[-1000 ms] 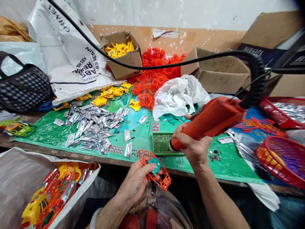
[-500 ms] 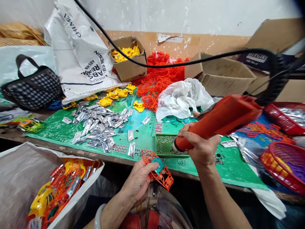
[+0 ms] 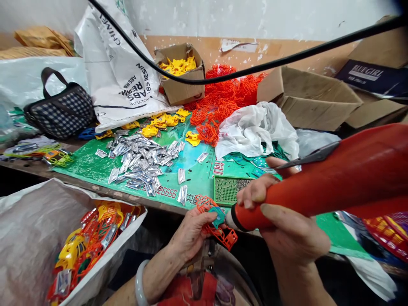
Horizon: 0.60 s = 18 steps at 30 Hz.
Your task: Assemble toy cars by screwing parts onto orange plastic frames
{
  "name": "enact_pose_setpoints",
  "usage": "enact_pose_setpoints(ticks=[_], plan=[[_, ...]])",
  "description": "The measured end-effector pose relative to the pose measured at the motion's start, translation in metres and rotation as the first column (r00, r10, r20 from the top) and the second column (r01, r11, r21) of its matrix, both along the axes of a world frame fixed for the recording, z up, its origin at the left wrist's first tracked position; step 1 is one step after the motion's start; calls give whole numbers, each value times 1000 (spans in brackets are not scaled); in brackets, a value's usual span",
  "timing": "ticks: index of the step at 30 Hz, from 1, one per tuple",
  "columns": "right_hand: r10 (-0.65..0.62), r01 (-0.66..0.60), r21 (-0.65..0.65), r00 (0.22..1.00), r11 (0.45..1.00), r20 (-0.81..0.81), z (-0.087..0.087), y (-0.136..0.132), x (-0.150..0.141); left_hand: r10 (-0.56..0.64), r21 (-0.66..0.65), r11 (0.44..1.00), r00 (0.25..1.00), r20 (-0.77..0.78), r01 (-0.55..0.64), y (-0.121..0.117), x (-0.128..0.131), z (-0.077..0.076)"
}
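My left hand (image 3: 190,233) pinches an orange openwork plastic frame (image 3: 230,239) with a small teal piece (image 3: 217,216) on it, thumb on top. A red-bodied electric screwdriver (image 3: 331,182) is wrapped in the fingers of my right hand (image 3: 295,233). Its pale tip meets or nearly meets the teal piece; exact contact is too small to tell. Just behind stands a green perforated tray (image 3: 215,190) with small screws, partly hidden by my right hand.
Silver parts (image 3: 137,159) lie heaped on the green mat. An open white sack (image 3: 28,221) of parts stands front left. Behind are a carton of yellow parts (image 3: 183,87), orange frames (image 3: 219,106) and a white plastic bag (image 3: 258,127). A black cable (image 3: 223,77) crosses overhead.
My right hand has brought the screwdriver from over the green tray down and toward me, to the piece in my left hand. The left hand keeps its grip. The view has shifted slightly.
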State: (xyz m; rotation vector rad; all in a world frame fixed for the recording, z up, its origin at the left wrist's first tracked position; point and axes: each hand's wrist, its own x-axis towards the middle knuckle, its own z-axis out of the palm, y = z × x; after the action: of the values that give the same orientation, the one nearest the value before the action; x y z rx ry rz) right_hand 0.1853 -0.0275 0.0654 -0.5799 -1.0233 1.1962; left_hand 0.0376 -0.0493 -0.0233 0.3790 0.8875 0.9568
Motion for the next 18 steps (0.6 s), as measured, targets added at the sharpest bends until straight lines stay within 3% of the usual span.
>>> enact_pose_setpoints(ticks=[18], plan=[[56,-58,-40,998,998,-41,-11,-5,-3,17,3,1000,998,-54,-17,-1,2,-3]])
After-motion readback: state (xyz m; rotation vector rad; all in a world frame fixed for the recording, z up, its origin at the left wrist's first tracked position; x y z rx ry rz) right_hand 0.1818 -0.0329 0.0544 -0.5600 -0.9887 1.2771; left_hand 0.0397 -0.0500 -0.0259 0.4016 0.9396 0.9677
